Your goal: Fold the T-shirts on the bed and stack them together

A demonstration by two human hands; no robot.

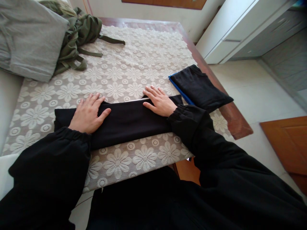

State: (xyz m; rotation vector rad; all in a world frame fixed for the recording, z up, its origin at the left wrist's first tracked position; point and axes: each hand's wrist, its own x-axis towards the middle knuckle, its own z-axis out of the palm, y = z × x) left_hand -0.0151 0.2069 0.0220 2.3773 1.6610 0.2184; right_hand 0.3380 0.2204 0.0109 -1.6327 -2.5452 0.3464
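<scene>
A black garment [129, 121], folded into a long strip, lies across the table in front of me. My left hand [87, 113] rests flat on its left part, thumb spread away from the fingers. Toward the other end, my right hand [159, 101] lies flat with fingers stretched over the far edge of the cloth. A thin white line shows along that far edge between the hands. What kind of garment it is, I cannot tell. Neither hand grips anything.
Folded black and blue clothing [201, 88] sits at the table's right edge. At the far left are a grey cloth [35, 38] and an olive-green garment [76, 38] with straps. A flower-patterned lace tablecloth [133, 74] covers the wooden table. A white cabinet [223, 32] stands beyond at right.
</scene>
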